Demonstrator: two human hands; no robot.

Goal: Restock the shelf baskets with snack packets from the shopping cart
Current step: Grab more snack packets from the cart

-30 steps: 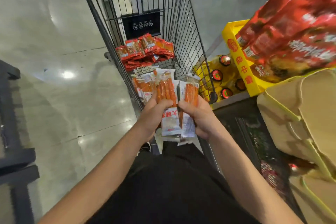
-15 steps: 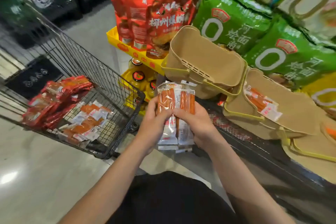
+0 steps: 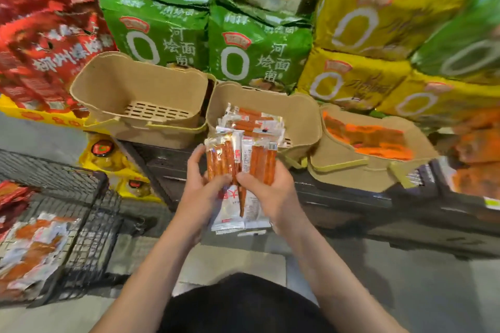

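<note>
Here, at the near left, the shopping cart (image 3: pixel 81 213) holds more snack packets (image 3: pixel 32 249) on its wire floor, with red ones at its far-left edge. Right of it, on the shelf, stands the left basket (image 3: pixel 116 92), tilted forward and apparently bare; its slant means anything dropped near its front lip could slide out toward the floor.

In the middle, the left hand (image 3: pixel 201 192) grips a fanned bundle of sausage packets (image 3: pixel 238 167) from the left side, thumb across the front, and the right hand (image 3: pixel 266 189) clasps the same bundle from the right. Both are clenched on it, just in front of the middle basket (image 3: pixel 303 119), which already has a loose pile of the same packets (image 3: pixel 254 123) inside.

The risks, as I judge them: the wrappers look slick and the bundle is splayed, so a packet from the lower end could slip free if either hand loosens before the bundle is over the rim. The pile in the middle basket sits close to the near edge, so more stock laid on top may spill forward.

Further right, the right basket (image 3: pixel 349 167) holds orange packets (image 3: pixel 370 138) of another kind; a hurried drop could mix the stock.
</note>
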